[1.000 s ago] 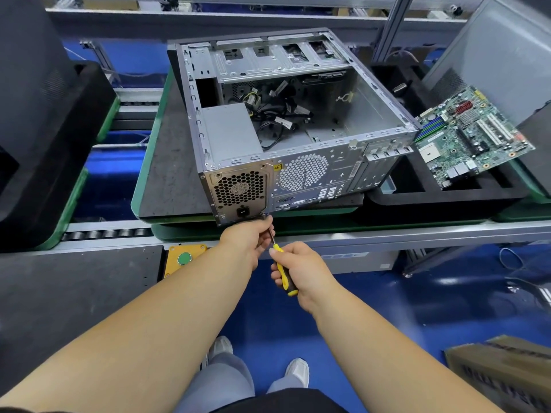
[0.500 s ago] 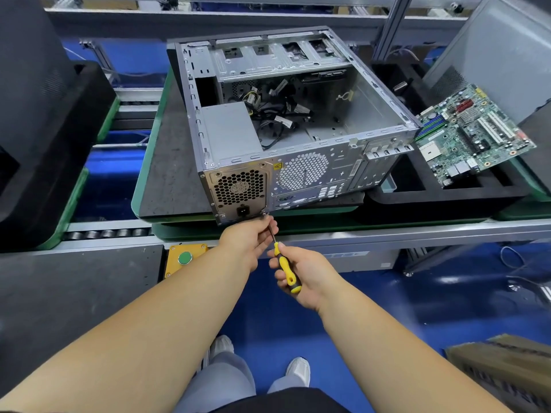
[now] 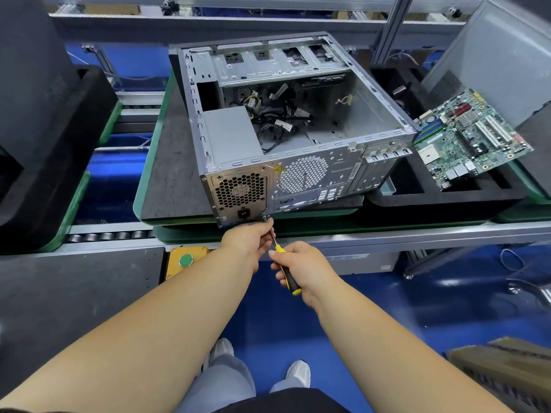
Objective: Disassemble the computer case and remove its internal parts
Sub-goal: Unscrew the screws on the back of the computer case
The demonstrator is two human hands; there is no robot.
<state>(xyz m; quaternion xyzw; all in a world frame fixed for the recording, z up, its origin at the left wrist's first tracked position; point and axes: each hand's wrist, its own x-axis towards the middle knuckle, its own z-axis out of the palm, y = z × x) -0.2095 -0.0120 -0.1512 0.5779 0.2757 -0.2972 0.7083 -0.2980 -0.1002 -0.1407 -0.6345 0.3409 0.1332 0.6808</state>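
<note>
One computer case (image 3: 286,129) lay open on its side on the pallet (image 3: 170,186), its power supply (image 3: 235,144) at the near left corner, one motherboard (image 3: 468,138) out on the right tray. One screwdriver (image 3: 284,268) ran up and away from the right hand (image 3: 304,269), clenched round its handle, to the screw at the rear panel's lower edge; the left hand (image 3: 250,239), nearer the case, pinched the shaft by the tip.

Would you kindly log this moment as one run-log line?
right hand: grips screwdriver | left hand: pinches shaft at tip | tip: at power supply corner screw | computer case: open | motherboard: already out
</note>
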